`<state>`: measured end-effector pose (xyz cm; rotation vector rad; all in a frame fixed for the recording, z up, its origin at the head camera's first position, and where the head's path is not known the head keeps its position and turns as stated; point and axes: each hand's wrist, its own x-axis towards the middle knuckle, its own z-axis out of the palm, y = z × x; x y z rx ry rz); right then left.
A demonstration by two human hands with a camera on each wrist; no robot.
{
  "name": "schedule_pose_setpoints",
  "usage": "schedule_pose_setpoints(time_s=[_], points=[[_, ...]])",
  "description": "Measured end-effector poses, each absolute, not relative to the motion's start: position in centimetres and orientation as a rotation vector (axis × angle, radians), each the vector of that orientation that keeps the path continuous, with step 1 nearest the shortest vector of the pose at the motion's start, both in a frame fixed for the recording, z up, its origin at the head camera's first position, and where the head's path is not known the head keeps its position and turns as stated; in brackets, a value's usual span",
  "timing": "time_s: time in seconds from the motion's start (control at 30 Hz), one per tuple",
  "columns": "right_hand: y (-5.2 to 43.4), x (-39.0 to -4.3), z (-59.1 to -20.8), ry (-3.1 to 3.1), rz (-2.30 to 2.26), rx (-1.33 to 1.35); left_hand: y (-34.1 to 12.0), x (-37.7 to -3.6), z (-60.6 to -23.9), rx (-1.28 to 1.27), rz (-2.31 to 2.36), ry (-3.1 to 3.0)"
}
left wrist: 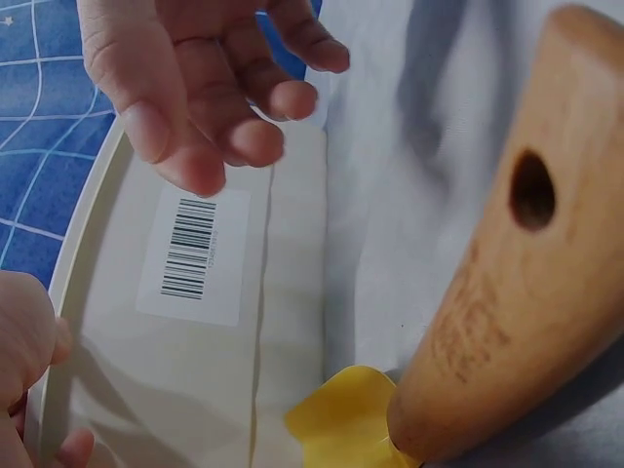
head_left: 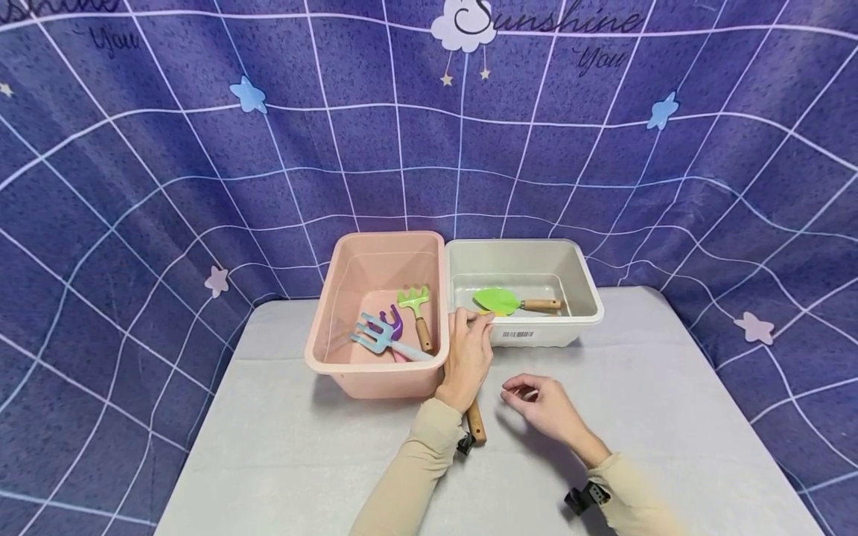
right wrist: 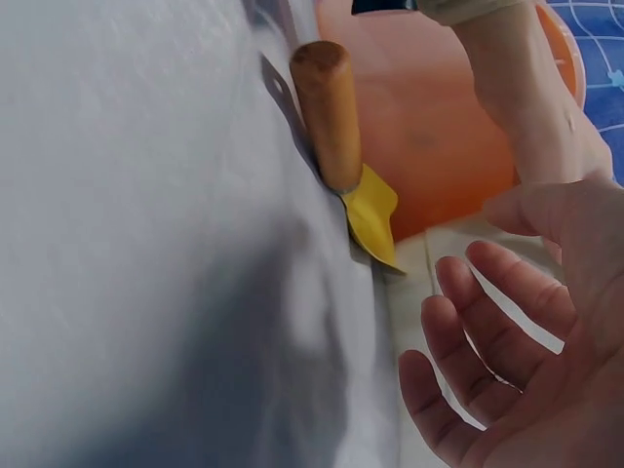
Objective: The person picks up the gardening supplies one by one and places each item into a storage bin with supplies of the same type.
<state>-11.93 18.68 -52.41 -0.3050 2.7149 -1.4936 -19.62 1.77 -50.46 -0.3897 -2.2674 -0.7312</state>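
My left hand (head_left: 467, 357) grips the front left corner of the white bin's rim, beside the pink bin (head_left: 375, 383). In the left wrist view, its fingers (left wrist: 24, 327) curl over the white bin (left wrist: 107, 380) near a barcode label. Below that wrist, a yellow-bladed hand tool (right wrist: 370, 216) with a wooden handle (head_left: 476, 423) lies on the table; the head view hides its blade. Holding nothing, my right hand (head_left: 546, 408) hovers right of this handle with loosely bent fingers. Inside the white bin lies a green trowel (head_left: 497, 300) with something yellow partly showing beneath it.
In the pink bin lie a light blue fork (head_left: 380, 336), a purple tool (head_left: 395, 325) and a green rake (head_left: 415, 301) with a wooden handle. The bins stand side by side on a grey-white cloth (head_left: 268, 447). A blue gridded curtain (head_left: 375, 179) hangs behind.
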Motion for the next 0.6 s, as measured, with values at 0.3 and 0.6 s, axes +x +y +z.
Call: schedule_pose_setpoints(time_s=[0.3,0.6], points=[[18.1,-11.9,-53.1,2.694,-1.529,-0.274,1.7,-19.6,-50.5,-0.388,-0.747,-2.276],[17.7,-11.5,-53.6,2.68,-1.52,-0.294,1.7,-19.7,-50.6,-0.406,-0.749,-2.258]])
